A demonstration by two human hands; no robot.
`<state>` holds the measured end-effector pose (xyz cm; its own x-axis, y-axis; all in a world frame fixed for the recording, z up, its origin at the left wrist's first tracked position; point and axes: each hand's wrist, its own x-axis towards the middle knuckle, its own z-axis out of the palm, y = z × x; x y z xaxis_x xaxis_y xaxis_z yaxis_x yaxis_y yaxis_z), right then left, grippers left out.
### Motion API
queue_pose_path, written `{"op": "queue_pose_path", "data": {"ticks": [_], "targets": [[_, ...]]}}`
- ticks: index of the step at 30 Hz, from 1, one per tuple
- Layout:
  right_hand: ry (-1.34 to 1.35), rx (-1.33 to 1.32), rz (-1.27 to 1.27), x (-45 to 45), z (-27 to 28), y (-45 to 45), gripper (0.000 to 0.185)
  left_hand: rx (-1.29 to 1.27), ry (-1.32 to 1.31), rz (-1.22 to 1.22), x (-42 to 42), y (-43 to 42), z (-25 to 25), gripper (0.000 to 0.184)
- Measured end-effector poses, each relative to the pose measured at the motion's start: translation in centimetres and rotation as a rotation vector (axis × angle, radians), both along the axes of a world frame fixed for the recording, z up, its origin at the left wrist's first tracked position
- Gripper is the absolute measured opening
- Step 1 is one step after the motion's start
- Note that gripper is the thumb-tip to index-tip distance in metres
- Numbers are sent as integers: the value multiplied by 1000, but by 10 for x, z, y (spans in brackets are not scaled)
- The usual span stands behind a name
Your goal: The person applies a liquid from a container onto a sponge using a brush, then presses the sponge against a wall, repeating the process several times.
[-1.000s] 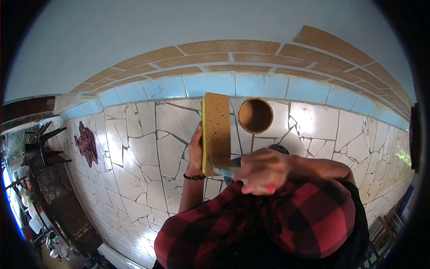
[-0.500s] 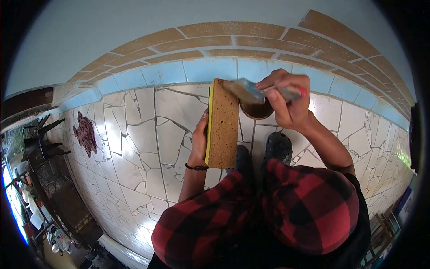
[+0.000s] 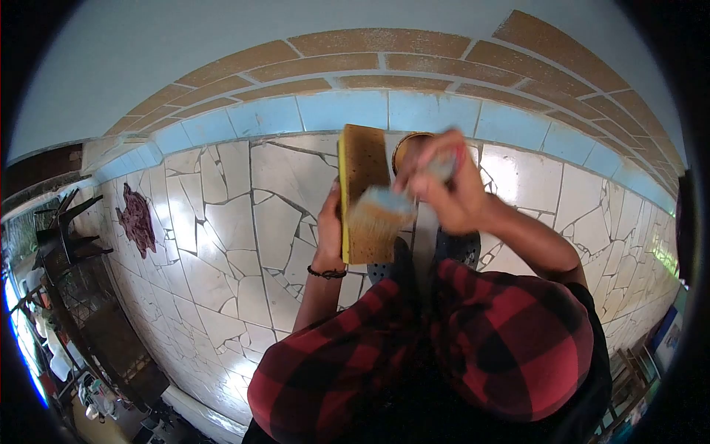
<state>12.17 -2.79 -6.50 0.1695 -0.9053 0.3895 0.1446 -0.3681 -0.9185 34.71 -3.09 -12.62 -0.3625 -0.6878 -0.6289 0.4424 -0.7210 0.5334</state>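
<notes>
My left hand point(image 3: 330, 226) grips a large rectangular sponge point(image 3: 364, 159) by its yellow-edged left side; its brown, pitted face is turned up. In my right hand point(image 3: 451, 189) is a paintbrush point(image 3: 384, 211), smeared by motion. Its bristles lie over the lower part of the sponge face, which looks darker and wetter toward the top. Behind my right hand a round container point(image 3: 403, 152) with a brownish rim stands on the floor near the wall, partly hidden by the hand.
The wall has a brown brick pattern point(image 3: 377, 43) above blue tiles point(image 3: 344, 112). A crumpled maroon cloth point(image 3: 137, 220) lies on the cracked-tile floor point(image 3: 214, 281). Dark furniture point(image 3: 103, 325) stands at the left. My feet in dark clogs point(image 3: 458, 248) are just below the container.
The brush has swept from the top of the sponge down to its lower part. My right hand has moved down and left, and the sponge's upper face has darkened.
</notes>
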Motion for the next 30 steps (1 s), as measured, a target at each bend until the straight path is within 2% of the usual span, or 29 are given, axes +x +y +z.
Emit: {"op": "queue_pose_path", "data": {"ticks": [3,6,9,11,15,16,17,18,21,24,27,28,30], "targets": [[36,-15,-195,-20,-10,-27,20,29,-46,-35,0,2,-9,48],[157,-216,-244,-27,-4,-27,24,41,-46,-33,5,1,-12,47],[45,-279,-50,-8,1,1,30,-9,-44,-27,7,0,-14,45],[130,-309,292,0,16,15,32,-96,-103,8,0,-3,-6,43],[-204,-71,249,17,25,33,26,44,38,119,2,-6,-12,42],[-276,-4,200,16,25,30,25,0,100,91,9,-8,-20,42],[-346,61,152,14,24,26,25,-5,45,87,12,-5,-25,43],[-206,62,117,9,17,17,24,-11,-9,82,9,-6,-18,43],[-92,240,14,-4,-4,-7,20,-21,-28,43,7,-3,-15,45],[-75,68,-134,-11,-8,-18,19,7,-52,30,8,-1,-15,45],[-183,170,-61,-9,13,-2,24,42,62,63,4,0,-4,46],[-167,205,-2,-5,16,2,24,27,49,46,5,0,-7,46],[-48,137,-37,-4,4,2,20,13,24,30,7,-2,-13,46]]}}
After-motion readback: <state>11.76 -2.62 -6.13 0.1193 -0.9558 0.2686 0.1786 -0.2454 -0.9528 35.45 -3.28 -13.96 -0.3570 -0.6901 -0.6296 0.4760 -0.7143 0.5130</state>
